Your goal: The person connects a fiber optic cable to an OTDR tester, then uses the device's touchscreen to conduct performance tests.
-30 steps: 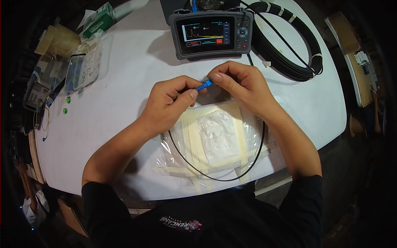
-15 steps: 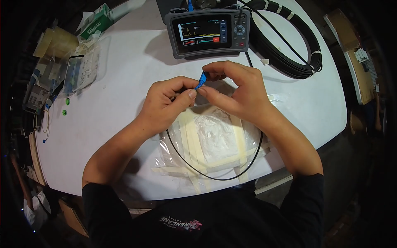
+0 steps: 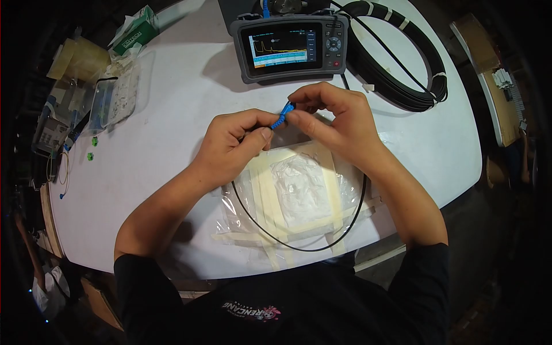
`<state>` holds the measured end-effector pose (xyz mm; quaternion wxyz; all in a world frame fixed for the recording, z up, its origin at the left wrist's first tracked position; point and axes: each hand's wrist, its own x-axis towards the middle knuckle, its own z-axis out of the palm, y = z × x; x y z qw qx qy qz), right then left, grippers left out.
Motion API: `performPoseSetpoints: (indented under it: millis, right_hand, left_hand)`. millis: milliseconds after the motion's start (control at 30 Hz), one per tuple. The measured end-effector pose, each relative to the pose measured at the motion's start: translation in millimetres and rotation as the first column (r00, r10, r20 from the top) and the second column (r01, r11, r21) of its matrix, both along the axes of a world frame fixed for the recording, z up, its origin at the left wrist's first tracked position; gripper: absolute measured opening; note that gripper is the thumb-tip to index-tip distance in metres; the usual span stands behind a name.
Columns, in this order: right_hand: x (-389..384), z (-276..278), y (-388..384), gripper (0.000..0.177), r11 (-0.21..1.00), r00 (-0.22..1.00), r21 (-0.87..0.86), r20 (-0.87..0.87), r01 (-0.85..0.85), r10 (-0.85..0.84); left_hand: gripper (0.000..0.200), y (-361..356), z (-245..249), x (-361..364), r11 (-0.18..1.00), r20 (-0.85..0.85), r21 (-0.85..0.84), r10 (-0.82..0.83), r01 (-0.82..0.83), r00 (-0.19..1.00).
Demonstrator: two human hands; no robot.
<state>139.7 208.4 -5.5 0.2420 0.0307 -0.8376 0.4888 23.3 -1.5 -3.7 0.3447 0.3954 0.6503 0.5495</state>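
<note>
A blue fibre-optic connector (image 3: 284, 113) with a ribbed boot is held up over the table, tilted toward the upper right. My left hand (image 3: 233, 138) pinches its boot end between thumb and forefinger. The front end sits between the thumb and fingers of my right hand (image 3: 339, 118); the curled fingertips there are partly hidden. A thin black cable (image 3: 313, 250) hangs in a loop below both hands. Under them lies a clear plastic bag (image 3: 230, 213) with cream tape strips and crumpled white material (image 3: 302, 190).
A grey test instrument (image 3: 287, 49) with a lit graph screen stands beyond my hands. To its right lies a coil of black cable (image 3: 397, 95). On the left are a clear plastic box (image 3: 115, 103), a green carton (image 3: 135, 31), and two small green pieces (image 3: 92, 148).
My right hand has shifted slightly, and the connector's front end has moved a little to the right. The lower part of the instrument's screen now shows a pale table.
</note>
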Motion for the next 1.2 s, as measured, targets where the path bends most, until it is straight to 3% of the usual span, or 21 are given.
performPoseSetpoints:
  millis: [167,233,367,500,567,633,700,967,1033,1167,1200]
  right_hand:
    - [1,-7,6,0.028,1.000,0.998,-0.029,0.057,-0.006,0.008]
    - [1,-4,6,0.028,1.000,1.000,-0.017,0.026,-0.008,0.008]
    - [5,3,5,0.029,0.998,0.993,-0.053,0.119,-0.019,0.025]
    - [6,2,8,0.027,0.996,0.994,0.013,0.073,-0.086,0.085]
    - [7,3,12,0.028,0.991,0.991,0.049,0.049,-0.124,0.121]
    - [9,7,18,0.026,0.950,0.958,0.132,-0.002,-0.284,0.287]
    - [12,10,20,0.029,0.931,0.940,0.131,0.018,-0.340,0.340]
    - [14,18,2,0.036,0.843,0.878,0.268,0.019,-0.466,0.479]
    - [14,15,-4,0.028,0.842,0.932,0.416,0.037,-0.343,0.361]
    - [7,8,-13,0.021,0.875,0.976,0.435,0.065,-0.214,0.207]
    - [5,7,-16,0.020,0.910,0.981,0.369,0.101,-0.189,0.163]
  left_hand:
    - [0.025,7,4,-4,0.989,-0.047,-0.092,0.115,-0.119,0.992]
    - [0.028,7,9,-11,0.980,0.193,-0.127,0.175,-0.152,0.965]
    - [0.031,8,6,-19,0.954,0.225,-0.074,0.300,-0.291,0.927]
    - [0.032,3,2,-44,0.906,0.144,0.025,0.416,-0.423,0.898]
    - [0.032,-1,2,-61,0.853,0.002,0.075,0.518,-0.517,0.855]
    - [0.031,-5,3,-78,0.803,-0.026,0.112,0.591,-0.585,0.806]
    - [0.029,-13,0,-98,0.704,-0.060,0.182,0.705,-0.686,0.707]
    - [0.030,-41,-20,-160,0.621,-0.280,0.294,0.783,-0.726,0.556]
    - [0.035,-43,-18,-167,0.623,-0.338,0.284,0.777,-0.729,0.531]
    - [0.042,-45,-14,-172,0.624,-0.356,0.307,0.775,-0.718,0.522]
    - [0.043,-46,-12,-175,0.630,-0.393,0.294,0.765,-0.719,0.510]
